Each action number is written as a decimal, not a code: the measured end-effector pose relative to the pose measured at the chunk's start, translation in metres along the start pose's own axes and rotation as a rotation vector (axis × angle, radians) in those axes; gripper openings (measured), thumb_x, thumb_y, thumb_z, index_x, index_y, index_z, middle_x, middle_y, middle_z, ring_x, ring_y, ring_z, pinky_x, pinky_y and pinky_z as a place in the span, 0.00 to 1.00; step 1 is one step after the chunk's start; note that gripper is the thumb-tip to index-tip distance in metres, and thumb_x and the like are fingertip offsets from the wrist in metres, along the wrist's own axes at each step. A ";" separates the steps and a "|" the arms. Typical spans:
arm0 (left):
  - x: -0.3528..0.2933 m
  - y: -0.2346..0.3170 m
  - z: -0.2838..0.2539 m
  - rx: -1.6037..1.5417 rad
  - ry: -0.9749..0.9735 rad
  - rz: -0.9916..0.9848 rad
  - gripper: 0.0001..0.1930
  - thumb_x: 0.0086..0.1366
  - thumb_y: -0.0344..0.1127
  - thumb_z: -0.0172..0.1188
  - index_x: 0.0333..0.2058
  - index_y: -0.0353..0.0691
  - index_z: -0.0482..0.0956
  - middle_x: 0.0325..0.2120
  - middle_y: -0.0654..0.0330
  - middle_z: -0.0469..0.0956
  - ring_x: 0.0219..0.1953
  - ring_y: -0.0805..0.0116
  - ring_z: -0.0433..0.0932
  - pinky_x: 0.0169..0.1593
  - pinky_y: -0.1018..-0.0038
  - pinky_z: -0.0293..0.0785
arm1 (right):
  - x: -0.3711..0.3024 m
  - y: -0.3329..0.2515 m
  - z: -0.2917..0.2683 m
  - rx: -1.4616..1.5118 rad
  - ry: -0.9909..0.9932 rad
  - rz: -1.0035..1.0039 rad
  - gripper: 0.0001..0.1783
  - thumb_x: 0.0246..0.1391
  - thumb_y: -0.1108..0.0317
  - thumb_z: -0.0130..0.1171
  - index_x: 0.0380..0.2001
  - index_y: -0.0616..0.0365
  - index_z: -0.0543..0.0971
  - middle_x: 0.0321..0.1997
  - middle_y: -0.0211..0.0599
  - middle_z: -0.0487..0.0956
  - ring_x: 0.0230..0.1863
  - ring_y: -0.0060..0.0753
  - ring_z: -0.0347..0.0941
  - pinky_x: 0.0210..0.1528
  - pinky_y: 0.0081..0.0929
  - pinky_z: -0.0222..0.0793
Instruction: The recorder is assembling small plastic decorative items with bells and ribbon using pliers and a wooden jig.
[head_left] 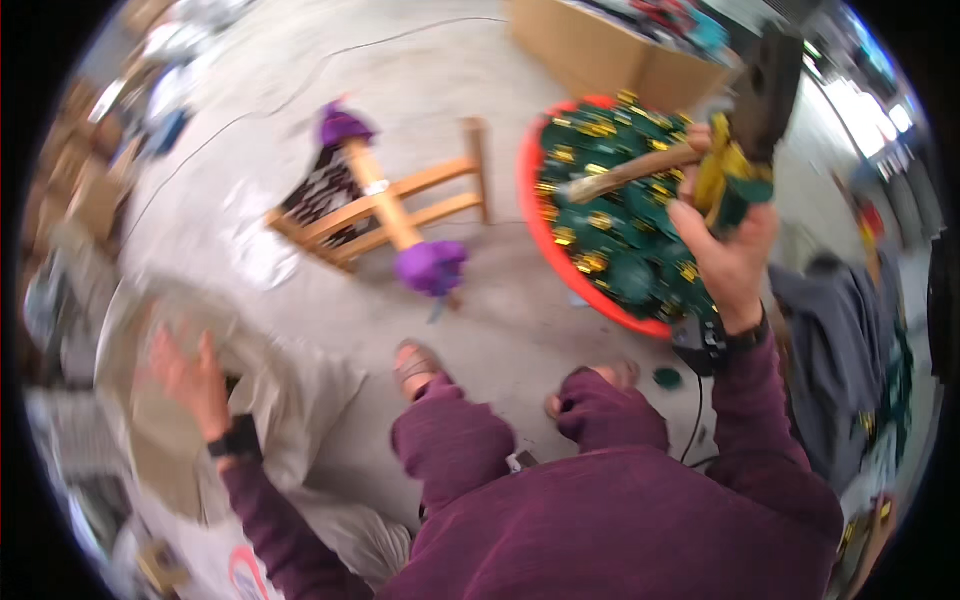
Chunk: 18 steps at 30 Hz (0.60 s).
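My right hand (pixel 735 250) is raised over the right side of a red-rimmed round tub (pixel 533 205). Gripped in it is a hammer with a dark head (pixel 768 90) and a wooden handle (pixel 640 172). A green and yellow piece (pixel 722 180) also shows at the fingers; whether it is held or fixed to the hammer I cannot tell. Several dark green round pieces with gold bits (pixel 630 275) fill the tub. At the left, my left hand (pixel 190 385), slightly blurred with its fingers apart, is over the mouth of a big beige sack (pixel 290 400).
A small wooden stool (pixel 395 215) with purple wrappings (pixel 432 265) lies tipped on the floor ahead. Behind the tub stands a cardboard box (pixel 600 55). Grey cloth (pixel 830 340) hangs at the right. A thin cable (pixel 330 58) crosses the floor; cartons (pixel 95 200) line the left.
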<state>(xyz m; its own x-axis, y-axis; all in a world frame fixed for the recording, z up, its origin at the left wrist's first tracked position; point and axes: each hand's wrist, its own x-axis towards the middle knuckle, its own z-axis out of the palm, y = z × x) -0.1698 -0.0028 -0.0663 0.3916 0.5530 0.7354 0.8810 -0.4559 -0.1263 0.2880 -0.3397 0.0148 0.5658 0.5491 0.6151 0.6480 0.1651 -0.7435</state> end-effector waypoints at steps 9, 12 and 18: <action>0.002 0.406 0.002 -1.336 -0.605 0.720 0.23 0.47 0.24 0.63 0.46 0.37 0.76 0.40 0.51 0.76 0.44 0.53 0.76 0.47 0.65 0.73 | -0.048 0.006 -0.084 -0.255 0.360 -0.026 0.30 0.42 0.87 0.57 0.53 0.67 0.69 0.50 0.36 0.70 0.38 0.18 0.67 0.41 0.19 0.66; -0.024 0.485 -0.004 -1.212 -0.452 1.173 0.22 0.48 0.29 0.60 0.47 0.41 0.75 0.45 0.53 0.74 0.52 0.54 0.70 0.51 0.62 0.66 | -0.064 0.020 -0.093 -0.293 0.384 -0.042 0.30 0.42 0.87 0.57 0.53 0.68 0.68 0.55 0.41 0.67 0.37 0.20 0.67 0.41 0.20 0.66; -0.066 0.526 0.021 -0.984 -0.084 1.465 0.10 0.55 0.36 0.53 0.36 0.41 0.76 0.37 0.57 0.75 0.53 0.55 0.69 0.48 0.61 0.63 | -0.075 0.031 -0.093 -0.437 0.351 -0.029 0.33 0.42 0.83 0.62 0.55 0.64 0.68 0.45 0.34 0.76 0.36 0.20 0.71 0.43 0.21 0.69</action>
<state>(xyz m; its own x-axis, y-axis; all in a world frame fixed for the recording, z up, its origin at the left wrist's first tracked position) 0.2730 -0.2645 -0.1956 0.6795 -0.6401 0.3586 -0.6326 -0.7587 -0.1555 0.3128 -0.4525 -0.0299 0.6320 0.2319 0.7395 0.7746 -0.2202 -0.5929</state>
